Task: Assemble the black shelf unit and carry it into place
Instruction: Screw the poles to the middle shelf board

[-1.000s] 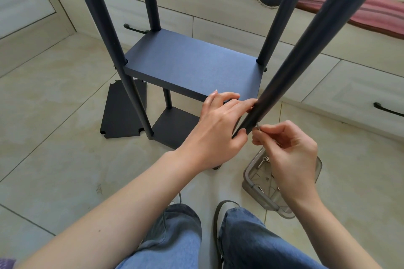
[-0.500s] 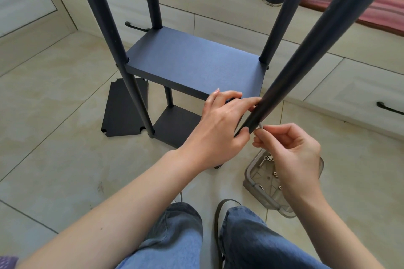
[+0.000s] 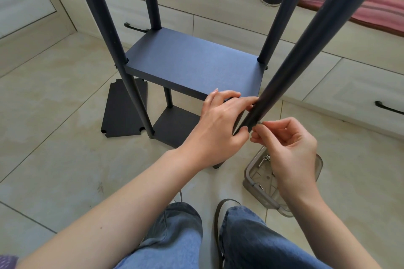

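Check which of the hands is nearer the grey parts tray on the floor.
Right. The right hand sits directly above the grey parts tray, overlapping it in view; the left hand is further left, holding the front post.

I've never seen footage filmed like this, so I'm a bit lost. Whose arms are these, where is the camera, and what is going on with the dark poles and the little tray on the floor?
The camera sits on a person's head, looking down, so the arms and the jeans-clad knees are the wearer's own. There is no machine. On the tiled floor stands a half-built black shelf unit: upright poles with a shelf board fixed between them. The left hand grips the near right pole at the board's corner. The right hand pinches a small screw against that pole. Below it lies a clear plastic tray with more small metal fittings. A spare black panel lies flat on the floor to the left.
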Demonstrator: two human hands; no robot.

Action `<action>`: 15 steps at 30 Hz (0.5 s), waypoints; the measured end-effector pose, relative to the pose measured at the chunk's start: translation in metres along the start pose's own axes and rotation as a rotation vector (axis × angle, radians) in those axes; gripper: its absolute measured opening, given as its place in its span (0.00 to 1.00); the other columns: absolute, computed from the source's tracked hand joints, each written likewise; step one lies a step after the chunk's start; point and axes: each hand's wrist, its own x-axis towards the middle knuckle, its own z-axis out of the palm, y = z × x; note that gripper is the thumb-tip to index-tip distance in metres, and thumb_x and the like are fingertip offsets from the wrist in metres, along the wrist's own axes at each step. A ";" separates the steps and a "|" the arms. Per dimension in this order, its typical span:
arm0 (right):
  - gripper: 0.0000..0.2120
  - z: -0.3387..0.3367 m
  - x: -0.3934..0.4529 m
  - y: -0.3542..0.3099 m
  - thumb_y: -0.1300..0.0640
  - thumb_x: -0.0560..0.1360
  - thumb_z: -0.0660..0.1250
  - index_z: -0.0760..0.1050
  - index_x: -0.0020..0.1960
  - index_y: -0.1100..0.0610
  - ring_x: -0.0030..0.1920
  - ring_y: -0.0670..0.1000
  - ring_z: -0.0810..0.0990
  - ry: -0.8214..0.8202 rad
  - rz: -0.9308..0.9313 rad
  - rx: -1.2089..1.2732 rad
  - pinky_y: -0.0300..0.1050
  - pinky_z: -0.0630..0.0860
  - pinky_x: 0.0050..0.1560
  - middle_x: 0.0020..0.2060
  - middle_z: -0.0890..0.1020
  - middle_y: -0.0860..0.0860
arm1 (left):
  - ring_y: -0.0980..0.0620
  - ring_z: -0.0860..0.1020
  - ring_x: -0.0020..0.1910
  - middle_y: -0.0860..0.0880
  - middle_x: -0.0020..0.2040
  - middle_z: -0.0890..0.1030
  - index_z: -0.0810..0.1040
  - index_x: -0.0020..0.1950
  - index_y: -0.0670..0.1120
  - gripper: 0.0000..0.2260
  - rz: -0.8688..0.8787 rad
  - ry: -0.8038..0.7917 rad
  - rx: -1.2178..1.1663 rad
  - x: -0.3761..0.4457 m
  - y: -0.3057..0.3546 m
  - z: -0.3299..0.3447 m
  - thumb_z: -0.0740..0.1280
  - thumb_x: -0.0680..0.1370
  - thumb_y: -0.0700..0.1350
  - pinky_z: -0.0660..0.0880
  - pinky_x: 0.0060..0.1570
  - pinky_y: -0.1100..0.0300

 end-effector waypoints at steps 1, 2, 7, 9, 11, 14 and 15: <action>0.05 0.000 0.000 0.000 0.66 0.74 0.72 0.77 0.43 0.61 0.38 0.52 0.86 -0.010 -0.023 -0.034 0.42 0.82 0.43 0.37 0.85 0.54 | 0.51 0.65 0.71 0.50 0.60 0.81 0.73 0.72 0.44 0.23 -0.003 -0.001 -0.001 0.000 0.000 0.000 0.67 0.76 0.39 0.47 0.77 0.51; 0.05 0.000 -0.001 0.001 0.66 0.74 0.72 0.77 0.44 0.61 0.39 0.52 0.86 -0.015 -0.040 -0.059 0.42 0.82 0.44 0.37 0.85 0.54 | 0.51 0.65 0.71 0.50 0.60 0.81 0.73 0.72 0.44 0.23 -0.003 -0.002 0.000 0.000 0.000 -0.001 0.67 0.76 0.39 0.46 0.77 0.51; 0.05 -0.004 -0.003 0.004 0.66 0.74 0.73 0.76 0.44 0.62 0.39 0.52 0.86 0.001 -0.065 -0.069 0.46 0.82 0.46 0.38 0.85 0.54 | 0.53 0.63 0.71 0.52 0.59 0.81 0.73 0.72 0.46 0.23 0.004 -0.008 0.010 0.000 0.000 0.000 0.68 0.77 0.38 0.45 0.76 0.54; 0.05 -0.004 -0.003 0.006 0.66 0.73 0.73 0.76 0.44 0.63 0.40 0.53 0.86 0.003 -0.067 -0.059 0.46 0.82 0.47 0.37 0.85 0.55 | 0.53 0.63 0.71 0.52 0.59 0.81 0.73 0.72 0.46 0.23 0.004 -0.006 0.010 0.000 0.000 0.000 0.68 0.77 0.38 0.45 0.76 0.54; 0.06 -0.003 -0.003 0.007 0.67 0.73 0.73 0.76 0.43 0.63 0.40 0.53 0.86 0.005 -0.067 -0.044 0.46 0.82 0.47 0.37 0.84 0.56 | 0.54 0.63 0.71 0.52 0.59 0.81 0.73 0.72 0.46 0.23 0.002 -0.005 0.011 0.000 -0.001 0.000 0.68 0.77 0.38 0.45 0.76 0.54; 0.05 -0.003 -0.004 0.008 0.68 0.73 0.73 0.76 0.43 0.65 0.40 0.52 0.86 0.006 -0.062 -0.029 0.44 0.82 0.47 0.38 0.85 0.56 | 0.53 0.63 0.71 0.52 0.59 0.81 0.73 0.72 0.46 0.23 0.000 -0.006 0.007 0.000 -0.001 0.000 0.67 0.76 0.39 0.45 0.76 0.55; 0.05 -0.003 -0.004 0.008 0.68 0.73 0.73 0.76 0.43 0.65 0.40 0.52 0.86 0.006 -0.064 -0.028 0.44 0.82 0.47 0.37 0.85 0.56 | 0.53 0.64 0.71 0.52 0.59 0.81 0.73 0.72 0.46 0.23 -0.002 -0.007 0.002 0.000 0.000 0.000 0.67 0.76 0.40 0.44 0.76 0.56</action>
